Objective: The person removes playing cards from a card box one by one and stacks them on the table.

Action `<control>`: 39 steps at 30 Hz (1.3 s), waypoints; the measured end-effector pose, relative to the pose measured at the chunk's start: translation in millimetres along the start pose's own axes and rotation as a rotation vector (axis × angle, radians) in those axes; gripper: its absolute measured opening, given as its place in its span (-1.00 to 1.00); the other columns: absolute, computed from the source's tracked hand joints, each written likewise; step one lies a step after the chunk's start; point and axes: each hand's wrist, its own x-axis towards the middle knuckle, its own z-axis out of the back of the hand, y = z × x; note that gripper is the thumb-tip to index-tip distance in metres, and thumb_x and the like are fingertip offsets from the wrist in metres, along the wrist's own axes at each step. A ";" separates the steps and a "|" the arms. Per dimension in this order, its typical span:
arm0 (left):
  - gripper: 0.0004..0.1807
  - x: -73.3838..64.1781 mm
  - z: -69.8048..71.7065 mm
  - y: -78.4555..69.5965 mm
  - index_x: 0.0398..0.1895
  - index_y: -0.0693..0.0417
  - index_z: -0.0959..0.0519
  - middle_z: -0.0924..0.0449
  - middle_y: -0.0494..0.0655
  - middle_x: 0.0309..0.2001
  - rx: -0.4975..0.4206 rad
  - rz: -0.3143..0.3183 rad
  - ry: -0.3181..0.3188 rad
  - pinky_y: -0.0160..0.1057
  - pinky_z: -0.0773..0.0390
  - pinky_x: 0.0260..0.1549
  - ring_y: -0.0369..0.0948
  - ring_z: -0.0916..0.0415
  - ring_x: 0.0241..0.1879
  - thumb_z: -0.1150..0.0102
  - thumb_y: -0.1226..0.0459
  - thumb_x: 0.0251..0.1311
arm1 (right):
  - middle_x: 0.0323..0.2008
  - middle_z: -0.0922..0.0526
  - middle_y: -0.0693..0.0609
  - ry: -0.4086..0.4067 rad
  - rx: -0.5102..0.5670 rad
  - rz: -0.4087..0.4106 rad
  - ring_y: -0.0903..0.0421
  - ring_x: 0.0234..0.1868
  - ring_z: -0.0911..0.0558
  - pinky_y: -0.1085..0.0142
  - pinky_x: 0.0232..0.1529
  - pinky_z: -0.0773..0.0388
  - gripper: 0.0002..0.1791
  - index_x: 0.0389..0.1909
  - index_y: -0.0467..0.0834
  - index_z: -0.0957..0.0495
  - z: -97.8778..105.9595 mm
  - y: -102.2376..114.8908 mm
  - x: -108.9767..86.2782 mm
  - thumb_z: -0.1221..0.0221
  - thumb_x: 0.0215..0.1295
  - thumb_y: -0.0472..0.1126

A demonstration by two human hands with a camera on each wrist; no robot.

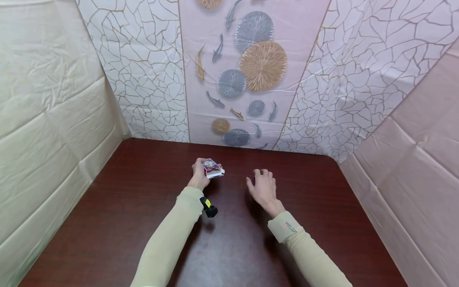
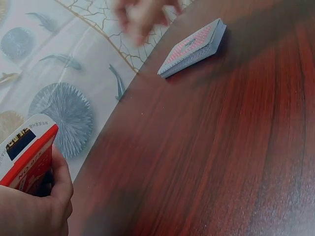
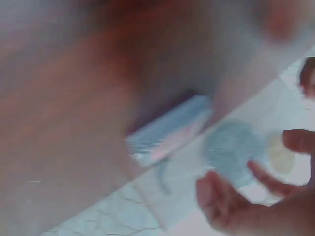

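Note:
My left hand [image 1: 198, 177] grips a playing card box [image 1: 210, 163] around its sides, and the end flap of the box stands open. In the left wrist view the red side of the card box [image 2: 37, 158] and its white flap show between thumb and fingers. A deck of playing cards [image 2: 192, 48], with red-and-white backs, lies stacked on the table. My right hand [image 1: 263, 187] hovers near the deck, its fingers spread and loosely bent with nothing in them. The head view hides most of the deck behind that hand; the right wrist view shows the deck [image 3: 170, 130] blurred, apart from the fingers.
The dark reddish-brown table [image 1: 229, 247] reaches back to a patterned cloth backdrop [image 1: 263, 65]. Pale cloth walls [image 1: 46, 119] stand along both sides. A small black device [image 1: 208, 207] with a yellow mark sits at my left wrist.

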 end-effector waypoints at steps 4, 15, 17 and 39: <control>-0.36 -0.3 -4.2 2.7 0.45 -0.07 0.07 -0.20 0.24 0.38 0.015 0.005 0.009 0.11 -0.39 0.25 0.19 -0.42 0.22 0.17 0.17 0.35 | 0.09 -0.53 -0.23 0.066 0.163 0.158 -0.18 0.10 -0.45 -0.04 0.11 -0.43 -0.57 0.11 -0.17 -0.55 6.4 28.5 3.2 -0.08 0.40 0.02; -0.39 0.1 -14.2 10.1 0.43 0.19 0.03 -0.16 0.32 0.38 0.048 -0.023 0.097 0.06 -0.34 0.31 0.20 -0.32 0.27 0.23 0.19 0.38 | 0.24 -0.41 -0.23 0.228 0.242 0.299 -0.13 0.21 -0.38 -0.04 0.19 -0.41 -0.55 0.25 0.00 -0.48 1.1 65.8 9.1 0.12 0.51 0.06; -0.39 0.9 -14.7 10.8 0.43 0.14 0.05 -0.15 0.29 0.39 0.054 -0.034 0.089 0.04 -0.32 0.33 0.16 -0.29 0.30 0.22 0.20 0.37 | 0.28 -0.37 -0.22 0.247 0.232 0.288 -0.13 0.24 -0.36 -0.05 0.20 -0.40 -0.53 0.29 0.02 -0.45 -0.2 67.4 10.0 0.15 0.52 0.09; -0.50 1.3 -12.3 14.7 0.31 0.25 -0.18 -0.29 0.20 0.24 0.118 -0.025 0.082 -0.08 -0.38 0.27 -0.02 -0.35 0.12 0.26 0.19 0.38 | 0.37 -0.26 -0.25 0.310 0.147 0.235 -0.18 0.32 -0.29 -0.17 0.23 -0.36 -0.36 0.31 0.00 -0.43 -2.8 78.9 13.4 0.19 0.44 0.29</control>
